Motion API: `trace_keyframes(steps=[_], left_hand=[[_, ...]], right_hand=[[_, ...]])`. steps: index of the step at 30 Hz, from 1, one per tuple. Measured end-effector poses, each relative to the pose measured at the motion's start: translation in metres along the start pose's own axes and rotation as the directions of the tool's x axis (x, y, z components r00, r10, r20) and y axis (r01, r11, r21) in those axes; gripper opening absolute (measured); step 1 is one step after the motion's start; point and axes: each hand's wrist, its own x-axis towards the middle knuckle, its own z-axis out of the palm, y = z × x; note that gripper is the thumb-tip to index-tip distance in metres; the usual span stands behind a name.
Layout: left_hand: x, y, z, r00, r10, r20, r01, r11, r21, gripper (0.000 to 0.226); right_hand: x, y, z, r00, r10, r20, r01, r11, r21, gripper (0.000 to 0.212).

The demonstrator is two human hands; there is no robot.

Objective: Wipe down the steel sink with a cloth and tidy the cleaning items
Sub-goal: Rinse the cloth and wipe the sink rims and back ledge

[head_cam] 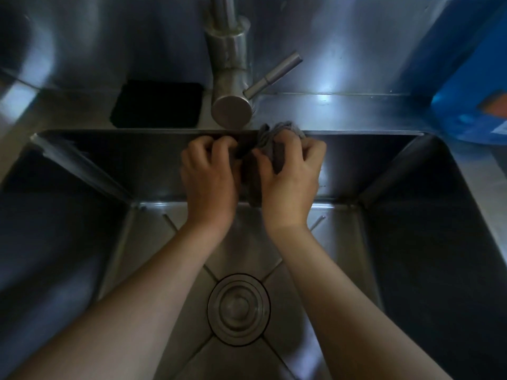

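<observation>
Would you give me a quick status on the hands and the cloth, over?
Left hand and right hand both gripping grey cloth. Cloth bunched at sink's back rim, below faucet. Nothing obstructing.

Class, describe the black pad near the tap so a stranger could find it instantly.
Start at the steel sink and look to its back ledge. Left of the tap lies the black pad, flat and squarish. It is the only matte black item there; the grey cloth is crumpled in the hands.
</observation>
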Motion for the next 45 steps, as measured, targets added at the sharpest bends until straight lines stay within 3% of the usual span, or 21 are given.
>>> trace_keyframes(steps=[15,26,30,34,42,45], left_hand=[[0.0,-0.005,0.008,0.995,0.048,-0.091,-0.053,0.997,-0.052,0.031],[0.0,-0.01,0.013,0.991,0.082,-0.102,-0.088,0.994,-0.061,0.043],[0.0,-0.008,0.015,0.991,0.077,-0.107,-0.082,0.995,-0.048,0.043],[-0.001,-0.007,0.015,0.993,0.056,-0.103,-0.061,0.997,-0.045,0.044],[-0.003,-0.006,0.013,0.995,0.055,-0.08,-0.055,0.998,-0.007,0.04],[-0.002,-0.003,0.014,0.998,0.011,-0.069,-0.012,1.0,-0.022,0.037]], right_hand=[[-0.008,0.009,0.013,0.999,0.006,-0.038,-0.01,0.997,-0.082,0.031],[-0.047,0.077,0.039,0.948,0.234,0.215,-0.187,0.958,-0.215,0.025],[-0.051,0.081,0.041,0.953,0.245,0.178,-0.209,0.957,-0.202,0.027],[-0.048,0.072,0.034,0.929,0.345,0.132,-0.346,0.938,-0.013,0.026],[-0.006,0.014,0.003,0.951,0.264,-0.163,-0.217,0.941,0.259,0.035],[0.003,0.0,0.0,0.947,0.242,-0.211,-0.182,0.946,0.269,0.039]])
